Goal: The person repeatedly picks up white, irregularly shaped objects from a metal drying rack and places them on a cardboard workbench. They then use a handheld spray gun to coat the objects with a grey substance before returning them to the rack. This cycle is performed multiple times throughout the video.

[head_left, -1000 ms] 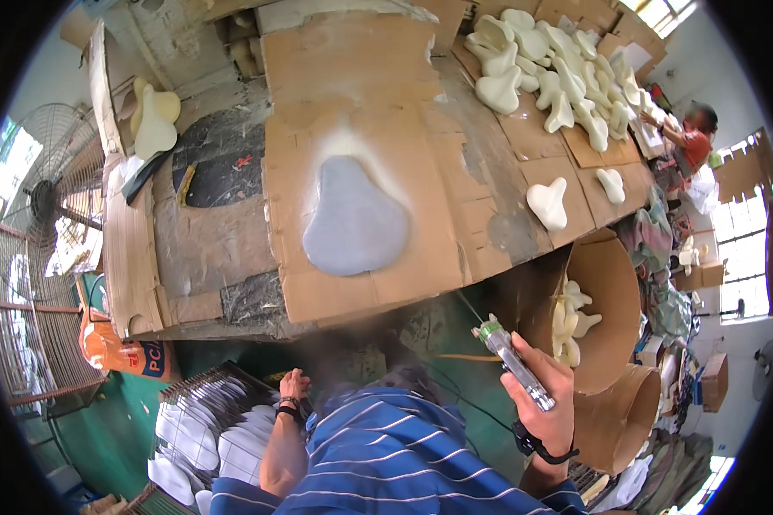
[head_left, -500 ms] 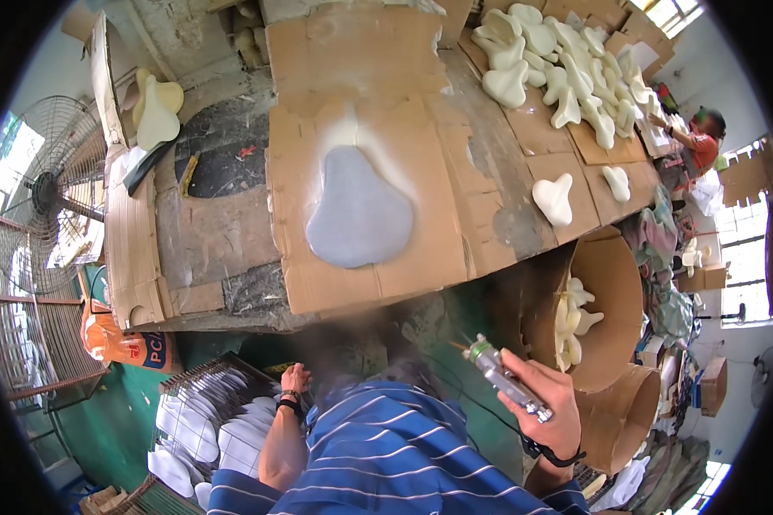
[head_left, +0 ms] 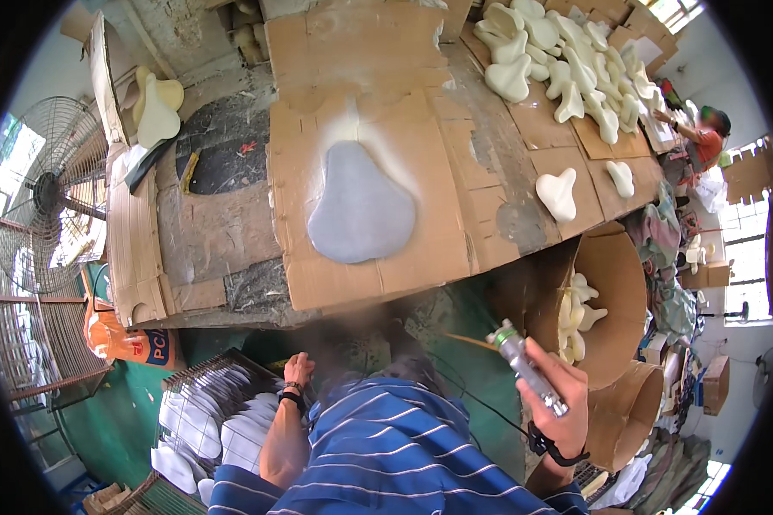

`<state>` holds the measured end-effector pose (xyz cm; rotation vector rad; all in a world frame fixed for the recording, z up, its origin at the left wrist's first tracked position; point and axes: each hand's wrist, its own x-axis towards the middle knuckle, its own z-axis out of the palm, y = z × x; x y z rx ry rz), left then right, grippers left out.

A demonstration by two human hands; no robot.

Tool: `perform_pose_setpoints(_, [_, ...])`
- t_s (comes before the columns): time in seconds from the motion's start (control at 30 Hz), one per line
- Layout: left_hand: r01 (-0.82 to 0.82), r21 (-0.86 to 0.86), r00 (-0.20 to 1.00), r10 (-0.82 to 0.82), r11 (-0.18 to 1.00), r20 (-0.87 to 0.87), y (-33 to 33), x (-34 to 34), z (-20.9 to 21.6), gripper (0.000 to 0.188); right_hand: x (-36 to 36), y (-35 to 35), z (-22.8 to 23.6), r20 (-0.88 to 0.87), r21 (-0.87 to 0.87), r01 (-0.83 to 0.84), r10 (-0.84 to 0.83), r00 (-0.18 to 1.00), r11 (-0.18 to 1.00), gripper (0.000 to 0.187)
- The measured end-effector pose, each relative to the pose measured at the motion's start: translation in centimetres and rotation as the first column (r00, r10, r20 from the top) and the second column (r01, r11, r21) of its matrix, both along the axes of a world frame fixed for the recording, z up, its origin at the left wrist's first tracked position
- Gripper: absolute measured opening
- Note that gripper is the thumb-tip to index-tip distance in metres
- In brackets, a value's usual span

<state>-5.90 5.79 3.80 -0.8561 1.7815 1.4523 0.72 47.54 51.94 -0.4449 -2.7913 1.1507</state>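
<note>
My right hand (head_left: 567, 403) is closed around a metal spray gun (head_left: 534, 374) with a green ring near its nozzle. A dark hose trails below it. The gun is held low at the right, off the table's front edge, tipped toward the upper left. On the cardboard in the middle of the table lies a smooth grey saddle-shaped pad (head_left: 361, 206), narrow end away from me, with pale overspray around its tip. My left hand (head_left: 299, 369) hangs by my side with fingers loosely curled and nothing visible in them, near a wire rack of white pads (head_left: 189, 421).
Cream foam saddle pieces (head_left: 567, 64) are heaped at the far right of the table, with two apart (head_left: 558, 196). Below, a cardboard drum (head_left: 614, 300) holds several more. At left stand a large fan (head_left: 47, 193) and an orange sack (head_left: 120, 335). Another person (head_left: 704, 142) works far right.
My right hand has shifted a little to the right with the spray gun. My left hand has barely moved, and the grey pad lies where it was.
</note>
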Motion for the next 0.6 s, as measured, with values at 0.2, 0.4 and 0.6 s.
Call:
perform_pose_setpoints(0.2, [-0.019, -0.031, 0.940, 0.007, 0.999, -0.340, 4.1, -3.5, 7.5, 0.035, 0.8, -1.0, -1.3, 0.039, -0.131, -0.155, 0.162, 0.986, 0.979, 0.069])
perform_pose_setpoints(0.4, [0.117, -0.029, 0.770, -0.109, 0.993, -0.629, 10.8, -10.9, 10.4, 0.024, 1.8, 0.1, -1.2, 0.039, -0.118, -0.057, 0.062, 0.997, 0.991, 0.060])
perform_pose_setpoints(0.6, [-0.005, -0.608, 0.576, -0.495, 0.794, -0.651, 18.9, -20.4, 9.1, 0.025, 2.6, 2.1, -0.6, 0.079, -0.068, 0.040, -0.034, 0.996, 0.997, 0.058])
